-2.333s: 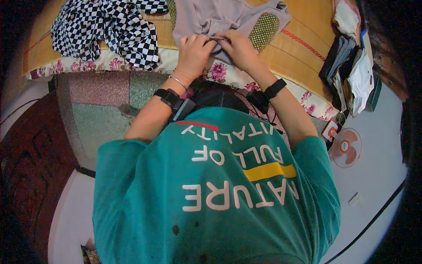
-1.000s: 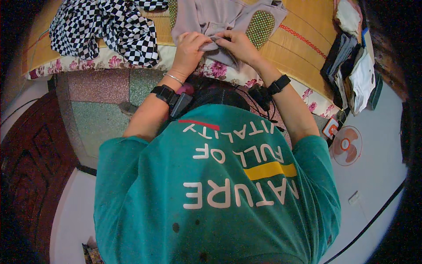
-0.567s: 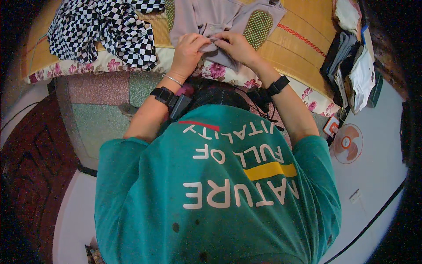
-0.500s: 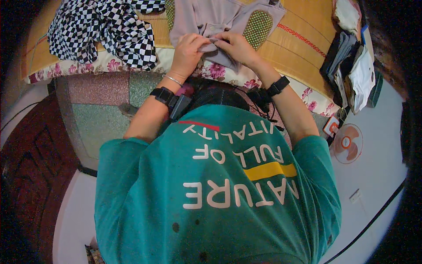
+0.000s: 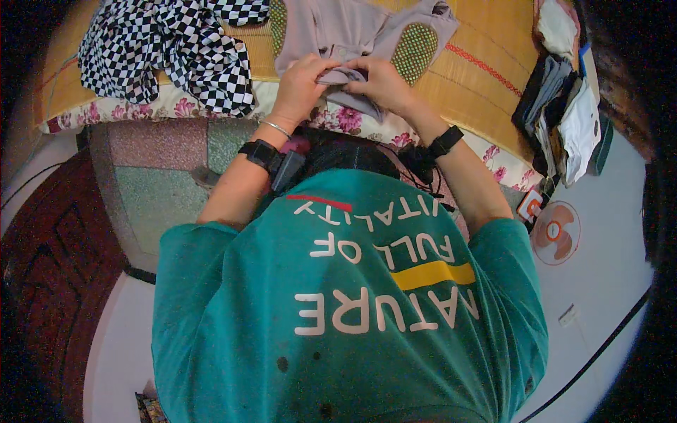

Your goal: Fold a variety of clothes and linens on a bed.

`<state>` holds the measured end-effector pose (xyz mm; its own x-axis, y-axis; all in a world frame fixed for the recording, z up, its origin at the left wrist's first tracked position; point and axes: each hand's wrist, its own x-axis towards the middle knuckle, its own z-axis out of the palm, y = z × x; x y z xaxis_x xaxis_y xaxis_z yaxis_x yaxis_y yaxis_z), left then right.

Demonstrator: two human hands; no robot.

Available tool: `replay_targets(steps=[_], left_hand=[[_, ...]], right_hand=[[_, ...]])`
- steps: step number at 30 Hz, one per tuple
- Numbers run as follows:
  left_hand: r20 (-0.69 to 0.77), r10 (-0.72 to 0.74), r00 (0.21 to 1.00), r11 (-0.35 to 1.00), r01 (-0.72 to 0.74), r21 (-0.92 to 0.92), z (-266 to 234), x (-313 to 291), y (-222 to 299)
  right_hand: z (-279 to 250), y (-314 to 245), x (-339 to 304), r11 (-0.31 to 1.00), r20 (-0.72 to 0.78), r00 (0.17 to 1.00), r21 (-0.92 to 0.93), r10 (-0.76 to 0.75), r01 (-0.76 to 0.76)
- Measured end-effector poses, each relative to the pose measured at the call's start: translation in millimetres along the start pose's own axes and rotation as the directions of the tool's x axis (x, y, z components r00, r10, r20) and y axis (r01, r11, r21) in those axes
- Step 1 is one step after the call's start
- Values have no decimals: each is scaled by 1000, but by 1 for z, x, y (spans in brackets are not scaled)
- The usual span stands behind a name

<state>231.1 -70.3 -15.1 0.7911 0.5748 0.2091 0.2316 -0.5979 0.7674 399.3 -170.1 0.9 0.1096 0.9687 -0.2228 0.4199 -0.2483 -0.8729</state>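
The mauve-grey garment point(image 5: 345, 28) lies on the woven mat point(image 5: 486, 42), at the upper centre of the view. Its near part extends over the floral-printed cloth point(image 5: 155, 106) along the mat's front edge. Both hands engage this near part.

Left hand point(image 5: 303, 84): the fingers are closed on a folded band of the fabric, with little gap between thumb and forefinger; the fabric partly covers the tips. Right hand point(image 5: 386, 86): the fingers hold the same band, forefinger above and thumb below, set slightly apart by the thickness of the fold. A loose flap of the garment hangs below the hands.

A black-and-white checkered garment point(image 5: 204, 63) lies to the left on the mat, cut off by the upper edge of the view. At the right, a stack of folded clothing point(image 5: 546, 99) carries dark and grey layers; a white cloth point(image 5: 580, 134) lies against its outer side.

The upper end of the mauve-grey garment is also cut off. A dotted green-and-yellow oval patch point(image 5: 416, 53) shows at its right side; whether it belongs to the garment or lies beneath cannot be determined. Detail at the grip is too small to resolve.

Compared with half a second earlier, the right thumb sits lower, away from the forefinger, and more of the band is exposed between the hands.
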Motion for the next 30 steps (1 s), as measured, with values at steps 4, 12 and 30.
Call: replay_targets(steps=[4,12,30], left_hand=[[37,6,999,996,-10,89,2,2,-2],[75,-41,996,980,25,199,9,5,-5],[134,-46,990,987,24,160,-17,3,9]], right_hand=[[3,0,2,996,-41,999,-84,30,-33],[13,15,6,993,-120,993,-118,8,-23],[-23,-7,-9,995,-197,980,-94,-5,-13]])
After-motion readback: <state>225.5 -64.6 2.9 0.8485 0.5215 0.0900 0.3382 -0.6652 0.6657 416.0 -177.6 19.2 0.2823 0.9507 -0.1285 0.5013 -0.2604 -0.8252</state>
